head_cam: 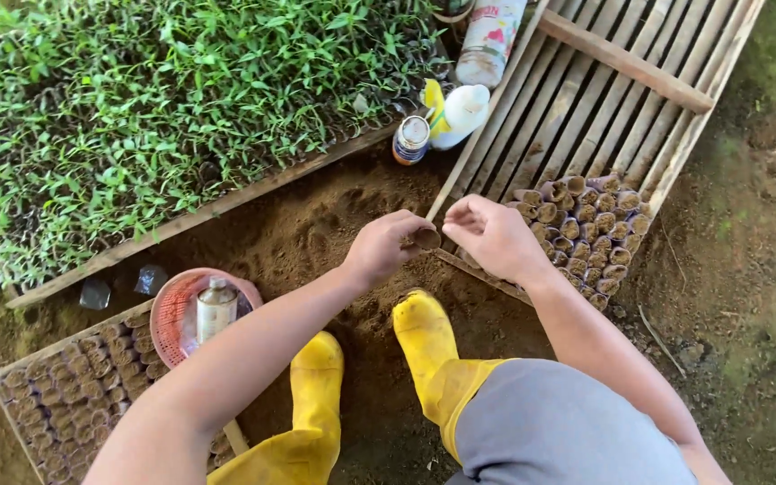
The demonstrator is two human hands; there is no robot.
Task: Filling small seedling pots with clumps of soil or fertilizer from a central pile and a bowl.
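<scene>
Clearly, the head view looks straight down on a person squatting in yellow rubber boots over a patch of loose brown soil. The left hand is clenched around a small rolled seedling pot, a brown tube held with its open mouth turned toward the other hand. The right hand is just beside that pot, fingertips pinched together close to its mouth; whether anything sits in that pinch is too small to tell.

Relative to the pot in hand, a slatted wooden tray lies beyond and to the right, and a cluster of filled pots stands packed in the tray's near corner, just past the right hand. Beyond the pot, a small tin and a white bottle lie at the tray's edge. Far to the left of the pot, green seedlings fill a framed bed; nearer the person on that side, a pink basket with a bottle rests on another tray of pots.

To do this step well, I judge the left grip should stay firm but not crush the soft tube, keeping the mouth level, while the right fingertips work centred over the opening.
</scene>
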